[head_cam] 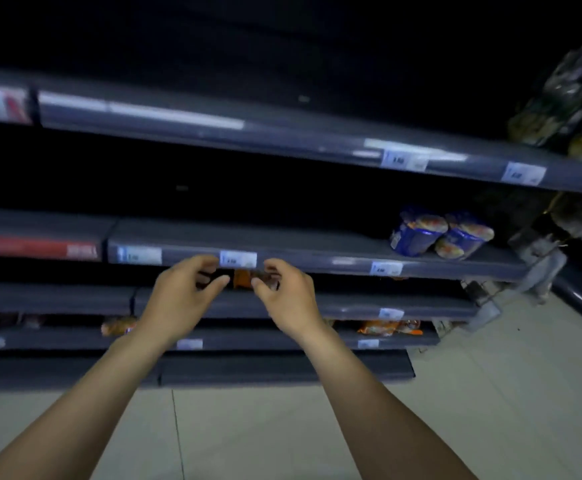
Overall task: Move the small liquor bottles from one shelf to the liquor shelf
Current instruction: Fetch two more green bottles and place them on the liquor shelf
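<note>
Head view shows the small liquor bottle [244,278] lying crosswise under a shelf lip [303,265], between both hands, the right hand [284,296] pinching its right end and nearer, the left hand [184,294] curled just beside its left end, grip unclear.

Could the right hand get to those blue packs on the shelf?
Probably yes: the blue packs stand uncovered near the shelf front, with nothing between them and the right hand.

Obs.: two forearms, bare up to the frame edge, at 7 and 5 o'clock. Left hand [182,296] and right hand [291,299] bare. Motion blur hides finer detail.
</note>
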